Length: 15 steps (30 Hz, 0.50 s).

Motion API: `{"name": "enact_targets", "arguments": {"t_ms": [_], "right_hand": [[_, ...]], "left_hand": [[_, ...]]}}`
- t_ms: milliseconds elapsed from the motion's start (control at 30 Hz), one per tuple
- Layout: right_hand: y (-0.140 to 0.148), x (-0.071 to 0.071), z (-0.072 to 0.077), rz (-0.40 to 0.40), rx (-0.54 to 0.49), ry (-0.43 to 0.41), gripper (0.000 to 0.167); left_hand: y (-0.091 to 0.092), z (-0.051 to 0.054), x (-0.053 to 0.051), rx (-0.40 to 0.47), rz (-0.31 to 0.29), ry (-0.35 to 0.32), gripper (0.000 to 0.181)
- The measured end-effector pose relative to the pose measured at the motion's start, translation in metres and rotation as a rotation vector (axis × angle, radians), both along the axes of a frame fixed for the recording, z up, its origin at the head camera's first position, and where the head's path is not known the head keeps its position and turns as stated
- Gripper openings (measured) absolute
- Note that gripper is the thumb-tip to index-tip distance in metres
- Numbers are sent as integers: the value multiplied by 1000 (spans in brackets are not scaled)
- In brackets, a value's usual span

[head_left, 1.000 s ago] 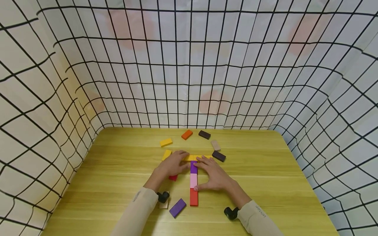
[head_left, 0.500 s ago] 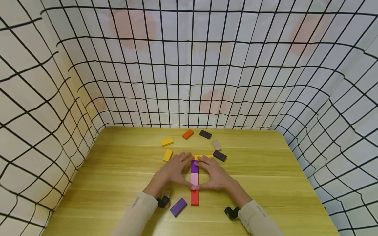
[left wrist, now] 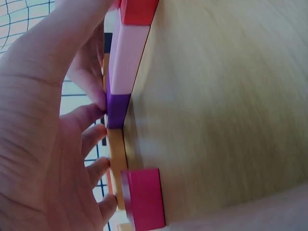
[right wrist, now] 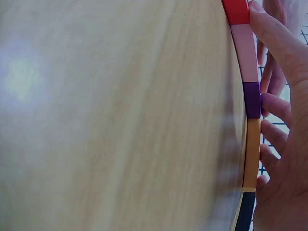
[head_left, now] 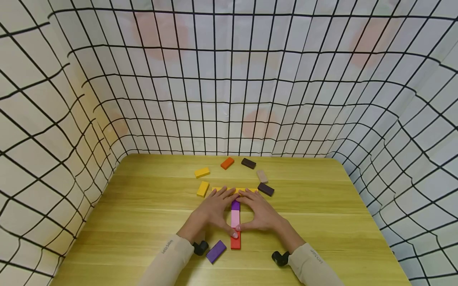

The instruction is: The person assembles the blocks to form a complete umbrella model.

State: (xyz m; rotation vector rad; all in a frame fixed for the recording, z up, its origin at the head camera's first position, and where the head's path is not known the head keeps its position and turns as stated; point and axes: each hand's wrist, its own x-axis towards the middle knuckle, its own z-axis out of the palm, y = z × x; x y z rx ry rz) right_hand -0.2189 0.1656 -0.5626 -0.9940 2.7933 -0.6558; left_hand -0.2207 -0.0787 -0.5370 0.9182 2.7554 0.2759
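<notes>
Blocks lie in a T: a yellow row [head_left: 216,189] across the top, and below it a purple block [head_left: 235,205], a pink block [head_left: 235,219] and a red block [head_left: 235,243] in a column. My left hand [head_left: 213,210] has its fingertips on the yellow row and its thumb on the red block. My right hand [head_left: 260,210] rests its fingers on the yellow row and purple block, its thumb by the pink and red blocks' joint. In the left wrist view a magenta block [left wrist: 147,198] stands beside the yellow row.
Around the T lie a loose purple block [head_left: 216,252], two yellow blocks [head_left: 202,189], [head_left: 202,172] an orange block [head_left: 227,163], two dark blocks and a beige block [head_left: 262,176]. A black wire grid [head_left: 229,102] encloses the wooden table [head_left: 150,222] at the back and sides.
My left hand has moved right, and its thumb has come onto the column, then down onto the red block. My right hand has hardly moved.
</notes>
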Motion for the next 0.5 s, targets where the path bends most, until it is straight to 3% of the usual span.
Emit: {"name": "enact_targets", "arguments": {"t_ms": [233, 500], "right_hand": [[0, 0, -2, 0, -17, 1, 101], [0, 0, -1, -13, -24, -9, 98]], "left_hand": [[2, 1, 4, 0, 7, 9, 140], [1, -4, 3, 42, 9, 18, 140]]}}
